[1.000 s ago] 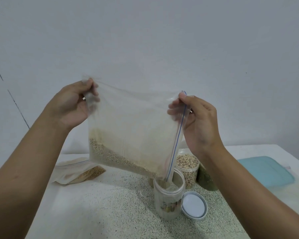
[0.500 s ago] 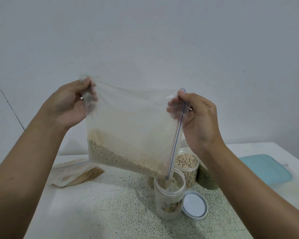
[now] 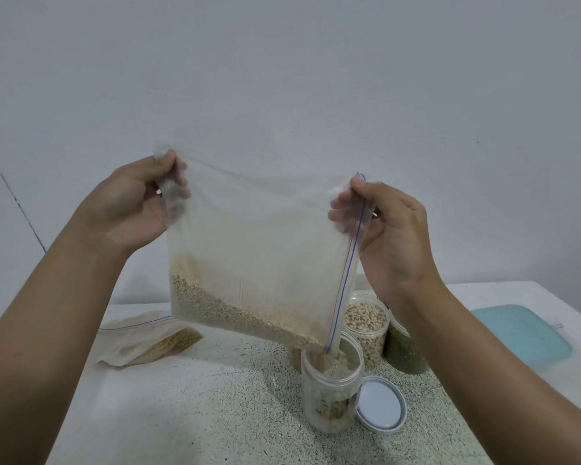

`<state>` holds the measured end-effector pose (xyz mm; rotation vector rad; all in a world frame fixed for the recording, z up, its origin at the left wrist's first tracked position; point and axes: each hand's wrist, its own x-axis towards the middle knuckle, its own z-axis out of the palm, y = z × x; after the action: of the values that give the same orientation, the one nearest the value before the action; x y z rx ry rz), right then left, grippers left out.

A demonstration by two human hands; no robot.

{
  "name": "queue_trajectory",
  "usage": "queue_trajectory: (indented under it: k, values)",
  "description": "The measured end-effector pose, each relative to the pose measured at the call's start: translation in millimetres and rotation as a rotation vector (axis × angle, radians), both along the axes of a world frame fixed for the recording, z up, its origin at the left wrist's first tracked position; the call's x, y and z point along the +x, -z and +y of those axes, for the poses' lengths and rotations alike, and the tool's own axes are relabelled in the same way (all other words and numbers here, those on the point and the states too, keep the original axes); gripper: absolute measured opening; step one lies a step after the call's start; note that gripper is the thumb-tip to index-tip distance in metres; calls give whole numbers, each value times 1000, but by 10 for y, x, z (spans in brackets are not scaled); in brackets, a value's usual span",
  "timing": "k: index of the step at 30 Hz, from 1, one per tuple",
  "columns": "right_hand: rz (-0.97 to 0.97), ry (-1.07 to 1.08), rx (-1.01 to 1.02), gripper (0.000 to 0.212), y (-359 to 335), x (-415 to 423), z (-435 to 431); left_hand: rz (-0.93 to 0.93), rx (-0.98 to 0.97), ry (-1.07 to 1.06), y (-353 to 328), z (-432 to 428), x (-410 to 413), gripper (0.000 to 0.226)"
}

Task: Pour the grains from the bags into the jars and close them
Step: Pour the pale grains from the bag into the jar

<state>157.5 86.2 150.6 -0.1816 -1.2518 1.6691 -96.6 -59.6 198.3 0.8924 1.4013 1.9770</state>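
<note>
The held bag [image 3: 259,256], stretched between the left hand [image 3: 138,203] and right hand [image 3: 393,236], walls off the air above the middle of the worktop [image 3: 198,407]. Its low corner dips into the open jar [image 3: 331,391]. A white lid [image 3: 379,404] lies just right of that jar. Behind it, a bean jar [image 3: 366,327] and green jar [image 3: 405,350] stand close together. A flat bag [image 3: 148,337] lies far left and a teal lid [image 3: 524,333] far right. Between the flat bag and the open jar, bare speckled worktop leaves a low way in.
</note>
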Motion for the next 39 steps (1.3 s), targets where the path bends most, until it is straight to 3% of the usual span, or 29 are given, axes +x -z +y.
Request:
queue_trajectory:
  k: [39]
  values:
    - [27,5,-26,21,-12,44,16,18,-28,11,-94,53,53,41]
